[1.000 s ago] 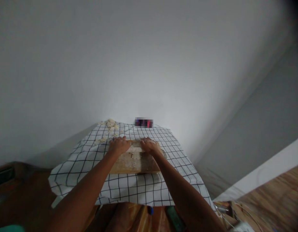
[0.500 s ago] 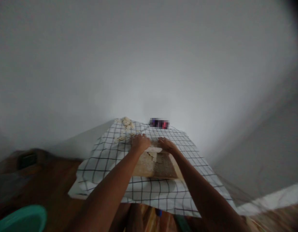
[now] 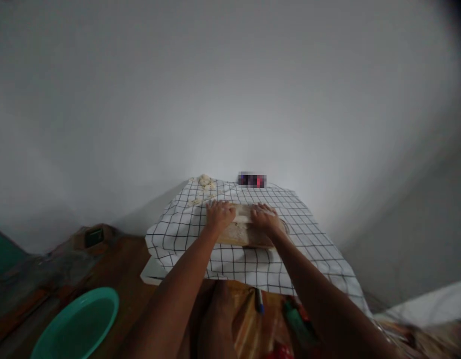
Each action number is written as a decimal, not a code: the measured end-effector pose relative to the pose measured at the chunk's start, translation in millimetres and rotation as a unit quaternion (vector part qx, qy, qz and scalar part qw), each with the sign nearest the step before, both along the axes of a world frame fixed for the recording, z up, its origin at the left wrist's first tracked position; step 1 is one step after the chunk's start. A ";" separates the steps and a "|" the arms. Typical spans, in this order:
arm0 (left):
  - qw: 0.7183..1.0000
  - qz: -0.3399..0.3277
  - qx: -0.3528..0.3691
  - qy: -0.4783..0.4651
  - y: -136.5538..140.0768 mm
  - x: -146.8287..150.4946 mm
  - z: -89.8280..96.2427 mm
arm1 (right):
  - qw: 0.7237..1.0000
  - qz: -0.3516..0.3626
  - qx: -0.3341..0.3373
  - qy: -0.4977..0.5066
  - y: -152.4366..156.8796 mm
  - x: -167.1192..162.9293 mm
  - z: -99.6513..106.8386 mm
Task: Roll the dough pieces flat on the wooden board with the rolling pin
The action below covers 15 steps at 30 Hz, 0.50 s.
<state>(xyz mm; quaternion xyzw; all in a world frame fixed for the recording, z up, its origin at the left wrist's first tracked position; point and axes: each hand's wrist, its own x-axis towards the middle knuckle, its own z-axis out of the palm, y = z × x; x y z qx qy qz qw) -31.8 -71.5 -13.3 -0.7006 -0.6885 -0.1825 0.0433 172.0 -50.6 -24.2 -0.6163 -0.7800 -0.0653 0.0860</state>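
Observation:
My left hand (image 3: 220, 214) and my right hand (image 3: 265, 217) rest side by side over a wooden board (image 3: 241, 236). Between them shows a pale, roll-like piece (image 3: 242, 214). Whether it is dough or a rolling pin, I cannot tell. Both hands are closed down on its ends, fingers curled and pointing forward, hiding much of it. The board lies on a white cloth (image 3: 308, 227) with dark checks. Pale, dough-like lumps and scraps (image 3: 205, 180) lie at the cloth's far left.
A pixelated dark and red item (image 3: 252, 180) is by the wall (image 3: 230, 89). On the floor at lower left stands a green basin (image 3: 78, 324), with a brownish box (image 3: 93, 237) behind it. A blue-ended pen-like thing (image 3: 259, 301) lies below the table's front edge.
The view has shifted, showing more of the basin and floor. My hands cover more of the pale piece, which sits farther back on the board; my right hand's fingers now curl over it.

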 end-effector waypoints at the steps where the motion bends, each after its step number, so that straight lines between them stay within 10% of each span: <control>1: 1.000 -0.006 0.006 0.000 -6.8 -0.1 -0.6 | 1.000 -0.010 -0.013 0.009 -11.5 -2.0 4.2; 8: 0.998 -0.045 -0.034 0.011 -38.9 -1.2 15.3 | 0.997 -0.026 -0.048 0.062 -54.1 -3.9 11.4; 15: 0.998 -0.038 -0.037 0.025 -15.7 -5.1 14.0 | 0.998 0.003 -0.051 0.023 -29.8 -4.0 23.7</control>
